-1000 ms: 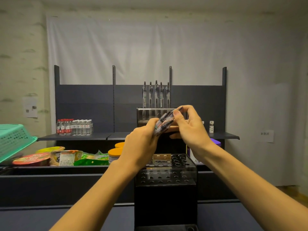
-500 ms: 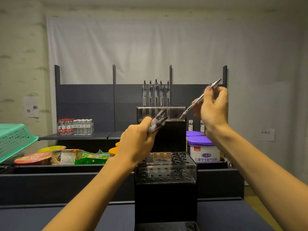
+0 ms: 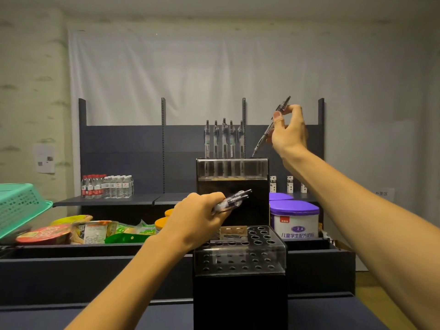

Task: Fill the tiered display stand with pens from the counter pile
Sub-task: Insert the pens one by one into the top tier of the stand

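Note:
A black tiered display stand (image 3: 238, 294) with clear perforated tops stands in front of me. Several pens (image 3: 223, 139) stand upright in its top tier (image 3: 232, 167), filling the left holes. My right hand (image 3: 289, 133) pinches a single pen (image 3: 271, 126), tilted, with its tip at the right end of the top tier. My left hand (image 3: 197, 217) is closed around a small bundle of pens (image 3: 233, 200), held in front of the stand above the lower tier (image 3: 240, 248), whose holes are bare.
A green basket (image 3: 21, 206) sits at the left over snack packets and bowls (image 3: 78, 232) on a dark counter. Water bottles (image 3: 107, 186) line the back shelf. Purple-lidded tubs (image 3: 294, 220) stand right of the stand.
My right hand pulled one pen out of the bundle, lifted it up and right, then brought its tip down to the top tier. My left hand lowered slightly with the bundle.

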`<state>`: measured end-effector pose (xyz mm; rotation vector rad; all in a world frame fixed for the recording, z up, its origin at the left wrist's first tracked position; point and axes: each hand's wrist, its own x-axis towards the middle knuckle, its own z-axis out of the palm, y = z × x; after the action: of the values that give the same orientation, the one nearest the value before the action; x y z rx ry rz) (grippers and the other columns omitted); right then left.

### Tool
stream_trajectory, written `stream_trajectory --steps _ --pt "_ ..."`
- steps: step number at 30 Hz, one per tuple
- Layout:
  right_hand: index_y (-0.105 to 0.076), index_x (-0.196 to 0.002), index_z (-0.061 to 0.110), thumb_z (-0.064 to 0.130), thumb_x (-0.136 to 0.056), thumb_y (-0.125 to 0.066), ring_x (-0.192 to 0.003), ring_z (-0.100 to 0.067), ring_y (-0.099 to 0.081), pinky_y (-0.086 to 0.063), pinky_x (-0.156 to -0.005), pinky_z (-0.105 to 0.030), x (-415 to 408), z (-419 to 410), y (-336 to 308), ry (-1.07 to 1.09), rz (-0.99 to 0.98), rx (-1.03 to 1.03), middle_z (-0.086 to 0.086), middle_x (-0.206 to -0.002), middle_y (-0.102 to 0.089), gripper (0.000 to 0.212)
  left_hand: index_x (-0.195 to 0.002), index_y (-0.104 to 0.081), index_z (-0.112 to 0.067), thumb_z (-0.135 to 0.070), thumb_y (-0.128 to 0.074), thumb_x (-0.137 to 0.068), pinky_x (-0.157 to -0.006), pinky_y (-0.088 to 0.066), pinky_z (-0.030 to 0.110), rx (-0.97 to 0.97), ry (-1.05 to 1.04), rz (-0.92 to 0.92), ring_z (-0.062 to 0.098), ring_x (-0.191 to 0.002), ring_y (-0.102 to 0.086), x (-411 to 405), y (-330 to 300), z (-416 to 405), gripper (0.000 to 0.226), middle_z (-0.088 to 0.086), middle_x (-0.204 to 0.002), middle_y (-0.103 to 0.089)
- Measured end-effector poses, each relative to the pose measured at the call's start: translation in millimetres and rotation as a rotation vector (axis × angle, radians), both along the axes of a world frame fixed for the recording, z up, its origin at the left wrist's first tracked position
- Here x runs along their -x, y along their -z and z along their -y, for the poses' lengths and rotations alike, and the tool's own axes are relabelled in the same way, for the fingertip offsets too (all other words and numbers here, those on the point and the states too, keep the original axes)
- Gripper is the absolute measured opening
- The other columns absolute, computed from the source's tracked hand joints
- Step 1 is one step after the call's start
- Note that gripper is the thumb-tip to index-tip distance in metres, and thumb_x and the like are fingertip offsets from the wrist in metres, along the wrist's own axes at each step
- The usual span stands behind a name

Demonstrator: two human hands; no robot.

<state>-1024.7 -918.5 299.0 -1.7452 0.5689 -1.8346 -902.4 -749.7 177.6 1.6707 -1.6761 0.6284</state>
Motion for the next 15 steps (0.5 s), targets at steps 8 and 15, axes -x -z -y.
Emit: stream_trajectory --steps 8,15 --pt "-0.045 -0.121 0.018 0.027 -0.101 -0.045 -0.085 -0.023 -0.064 -0.059 -0.077 -0.043 -8 4 0 -0.034 -0.182 0.027 -0.006 -0.094 -0.058 0.022 -0.077 -0.047 -0.034 -0.039 -0.054 -0.093 -0.048 -0.027 0.017 -0.089 -0.041 0.07 0.006 -0.049 -0.044 2 -3 1 0.018 -0.015 -0.055 -0.044" --pt "-0.045 -0.136 0.02 0.025 -0.102 -0.044 -0.083 -0.016 -0.069 -0.055 -0.088 -0.038 -18 0 -2 -0.112 -0.42 0.004 -0.004 -0.114 -0.062 0.034 -0.088 -0.058 -0.027 -0.038 -0.053 -0.094 -0.05 -0.033 0.02 -0.119 -0.059 0.091 0.007 -0.055 -0.049 2 -5 2 0.014 -0.015 -0.061 -0.048"
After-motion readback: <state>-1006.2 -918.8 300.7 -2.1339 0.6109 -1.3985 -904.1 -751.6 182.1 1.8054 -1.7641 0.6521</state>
